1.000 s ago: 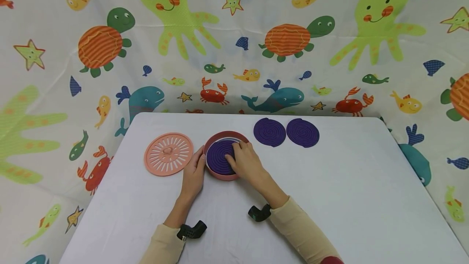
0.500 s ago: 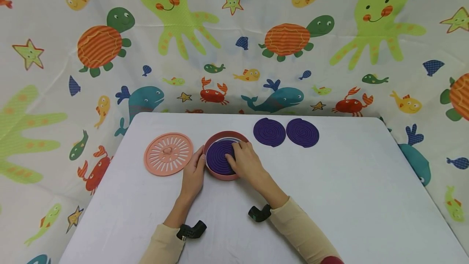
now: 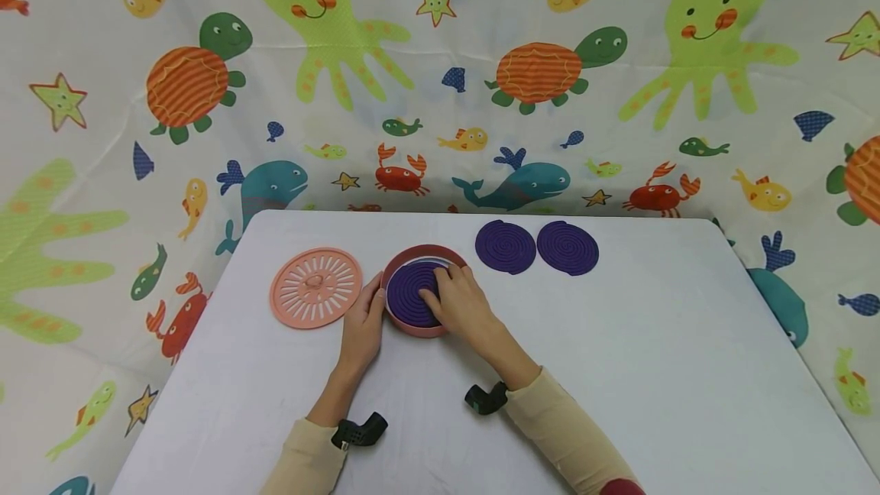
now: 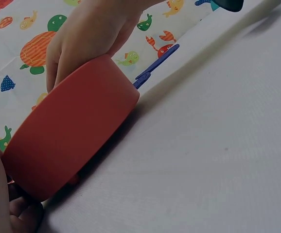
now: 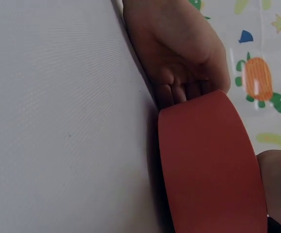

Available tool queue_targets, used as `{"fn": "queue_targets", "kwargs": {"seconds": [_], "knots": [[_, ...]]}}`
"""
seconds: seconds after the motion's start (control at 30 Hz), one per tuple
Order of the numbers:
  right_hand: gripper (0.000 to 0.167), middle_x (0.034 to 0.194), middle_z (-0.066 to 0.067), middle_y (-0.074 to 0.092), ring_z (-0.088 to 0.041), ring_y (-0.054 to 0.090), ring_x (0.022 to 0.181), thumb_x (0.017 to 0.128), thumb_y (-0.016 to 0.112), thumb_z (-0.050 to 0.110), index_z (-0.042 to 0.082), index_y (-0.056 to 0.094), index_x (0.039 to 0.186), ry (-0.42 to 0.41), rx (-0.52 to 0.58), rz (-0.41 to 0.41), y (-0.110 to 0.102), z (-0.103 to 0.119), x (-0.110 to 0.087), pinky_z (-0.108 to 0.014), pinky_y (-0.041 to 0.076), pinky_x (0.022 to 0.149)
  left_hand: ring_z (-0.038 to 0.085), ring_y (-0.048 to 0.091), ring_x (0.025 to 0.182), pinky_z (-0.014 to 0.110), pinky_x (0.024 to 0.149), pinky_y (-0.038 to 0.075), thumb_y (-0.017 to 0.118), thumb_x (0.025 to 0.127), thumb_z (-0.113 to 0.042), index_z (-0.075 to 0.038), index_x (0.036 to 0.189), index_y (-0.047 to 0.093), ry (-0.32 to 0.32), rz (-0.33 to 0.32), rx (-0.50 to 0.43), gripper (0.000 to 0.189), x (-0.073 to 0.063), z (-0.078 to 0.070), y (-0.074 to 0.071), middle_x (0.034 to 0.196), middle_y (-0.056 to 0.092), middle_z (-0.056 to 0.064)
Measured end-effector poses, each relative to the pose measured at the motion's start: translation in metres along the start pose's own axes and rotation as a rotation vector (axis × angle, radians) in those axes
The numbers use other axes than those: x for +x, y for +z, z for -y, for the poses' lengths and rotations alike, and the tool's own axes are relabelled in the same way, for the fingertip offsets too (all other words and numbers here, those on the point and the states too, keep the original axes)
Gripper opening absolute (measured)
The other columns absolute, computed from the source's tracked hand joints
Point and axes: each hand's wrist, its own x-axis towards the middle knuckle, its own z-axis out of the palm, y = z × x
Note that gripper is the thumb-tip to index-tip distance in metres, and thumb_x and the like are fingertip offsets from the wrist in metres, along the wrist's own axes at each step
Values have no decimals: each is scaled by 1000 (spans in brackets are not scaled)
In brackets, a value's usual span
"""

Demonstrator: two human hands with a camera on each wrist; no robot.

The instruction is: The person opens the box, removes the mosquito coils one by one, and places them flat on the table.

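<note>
The purple coil lies toward nine o'clock from the nearer right hand, bent fingers touching it, any pinch hidden, while the left hand, fingers straightish, touches the tub.

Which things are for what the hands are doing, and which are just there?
For the job:
pink box, held by the left hand
purple coil inside it, touched by the right hand
probably, though untouched: slotted lid, left loose coil, right loose coil

Just there:
sea-animal cloth
white table
</note>
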Motion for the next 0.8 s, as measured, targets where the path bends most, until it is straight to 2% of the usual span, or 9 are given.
{"fn": "queue_targets", "kwargs": {"seconds": [0.23, 0.8], "knots": [[51, 130, -21, 62, -33, 55, 116, 101, 58, 39, -1, 59, 131, -22, 2, -41, 0, -1, -2, -43, 53, 103, 23, 45, 144, 42, 120, 37, 44, 108, -28, -10, 149, 49, 2, 0, 3, 45, 0, 1, 0, 151, 53, 9], [46, 130, -20, 63, -32, 57, 116, 100, 61, 35, -1, 62, 129, -37, -14, -55, 0, 0, -1, -43, 53, 103, 23, 45, 144, 41, 120, 36, 44, 108, -26, -9, 149, 48, 7, 6, -4, 45, 2, 3, -1, 151, 53, 10]]}}
